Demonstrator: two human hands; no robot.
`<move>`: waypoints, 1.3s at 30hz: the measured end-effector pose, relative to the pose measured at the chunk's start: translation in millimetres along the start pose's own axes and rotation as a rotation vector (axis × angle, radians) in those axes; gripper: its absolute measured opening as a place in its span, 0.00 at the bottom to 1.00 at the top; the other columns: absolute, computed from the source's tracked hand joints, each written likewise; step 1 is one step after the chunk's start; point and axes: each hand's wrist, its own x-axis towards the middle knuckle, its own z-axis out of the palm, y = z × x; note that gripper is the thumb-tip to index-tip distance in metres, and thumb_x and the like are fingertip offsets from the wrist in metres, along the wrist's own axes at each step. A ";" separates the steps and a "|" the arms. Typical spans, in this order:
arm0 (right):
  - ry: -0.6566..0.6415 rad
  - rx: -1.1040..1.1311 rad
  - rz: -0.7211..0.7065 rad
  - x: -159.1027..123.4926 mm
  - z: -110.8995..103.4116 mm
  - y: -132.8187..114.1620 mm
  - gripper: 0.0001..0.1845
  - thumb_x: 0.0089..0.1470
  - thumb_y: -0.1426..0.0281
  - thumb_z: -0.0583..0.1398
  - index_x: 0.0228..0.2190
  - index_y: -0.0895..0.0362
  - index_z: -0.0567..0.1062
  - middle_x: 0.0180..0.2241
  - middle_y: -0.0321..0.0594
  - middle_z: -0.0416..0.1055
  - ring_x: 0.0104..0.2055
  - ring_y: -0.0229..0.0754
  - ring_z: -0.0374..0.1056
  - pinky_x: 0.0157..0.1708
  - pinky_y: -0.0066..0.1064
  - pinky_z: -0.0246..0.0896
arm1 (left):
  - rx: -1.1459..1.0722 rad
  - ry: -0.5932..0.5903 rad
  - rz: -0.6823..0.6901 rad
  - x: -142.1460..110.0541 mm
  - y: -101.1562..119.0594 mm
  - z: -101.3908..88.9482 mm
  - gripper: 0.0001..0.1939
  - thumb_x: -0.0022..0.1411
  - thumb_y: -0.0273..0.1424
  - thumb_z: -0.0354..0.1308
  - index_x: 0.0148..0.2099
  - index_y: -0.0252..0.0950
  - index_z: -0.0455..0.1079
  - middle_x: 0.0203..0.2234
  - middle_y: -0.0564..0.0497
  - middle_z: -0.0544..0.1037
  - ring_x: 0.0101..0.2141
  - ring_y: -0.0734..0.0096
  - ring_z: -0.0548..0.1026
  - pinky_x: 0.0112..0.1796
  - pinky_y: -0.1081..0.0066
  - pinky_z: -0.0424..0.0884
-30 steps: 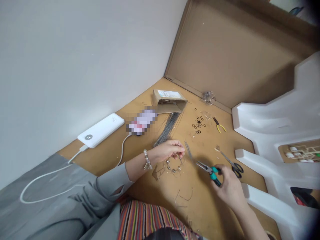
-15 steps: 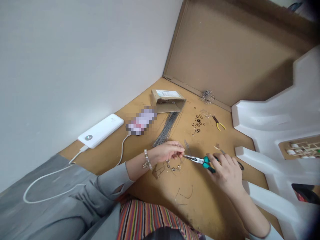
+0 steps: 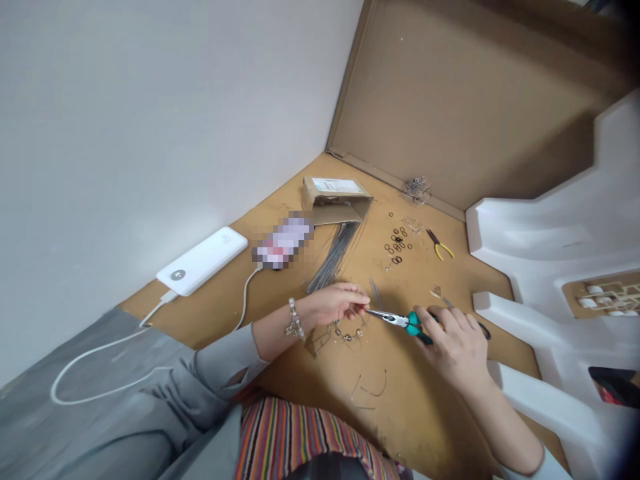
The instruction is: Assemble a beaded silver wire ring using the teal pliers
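Observation:
My left hand [image 3: 345, 302] is closed in a pinch on a thin wire loop [image 3: 349, 335] strung with several dark, shiny beads, which hangs below its fingers. My right hand [image 3: 456, 347] is wrapped round the teal handles of long-nose pliers [image 3: 395, 320]. The tips of the pliers point left and meet the left fingertips; the exact spot they grip is too small to make out. Bent wire pieces [image 3: 320, 341] lie just under the left wrist, and more cut wires [image 3: 367, 393] lie nearer my body.
A bundle of straight wires [image 3: 333, 260] sticks out of a small cardboard box [image 3: 337, 200]. Behind my hands are dark rings [image 3: 399, 247], yellow-handled pliers [image 3: 440, 245] and a wire tangle [image 3: 417, 190]. A phone [image 3: 285, 243] and white power bank [image 3: 203, 261] lie left; white foam [image 3: 520, 320] stands right.
Both hands hold nearly the same pose, with the plier tips still at the left fingertips. The view has shifted very slightly.

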 end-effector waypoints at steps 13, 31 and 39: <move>-0.674 0.262 0.195 24.5 -29.5 5.4 0.09 0.46 0.70 0.57 0.31 0.50 0.75 0.25 0.34 0.73 0.24 0.39 0.66 0.23 0.29 0.45 | 0.705 0.200 0.538 -3.8 -14.6 8.4 0.06 0.58 0.29 0.56 0.30 0.33 0.65 0.22 0.55 0.71 0.25 0.78 0.69 0.30 0.74 0.65; -0.608 0.110 0.141 20.8 -34.5 15.1 0.14 0.46 0.68 0.58 0.37 0.53 0.75 0.30 0.39 0.73 0.30 0.43 0.69 0.25 0.30 0.49 | 0.720 0.062 0.243 -7.4 11.4 -1.8 0.09 0.55 0.34 0.59 0.30 0.32 0.67 0.21 0.55 0.70 0.21 0.80 0.67 0.24 0.78 0.63; -0.199 0.044 -0.057 15.2 -35.8 13.9 0.16 0.53 0.65 0.58 0.43 0.57 0.73 0.38 0.46 0.72 0.38 0.47 0.64 0.35 0.37 0.51 | 0.666 -0.016 0.163 -3.2 8.0 -7.5 0.12 0.57 0.36 0.57 0.29 0.32 0.63 0.22 0.53 0.71 0.21 0.79 0.68 0.23 0.76 0.65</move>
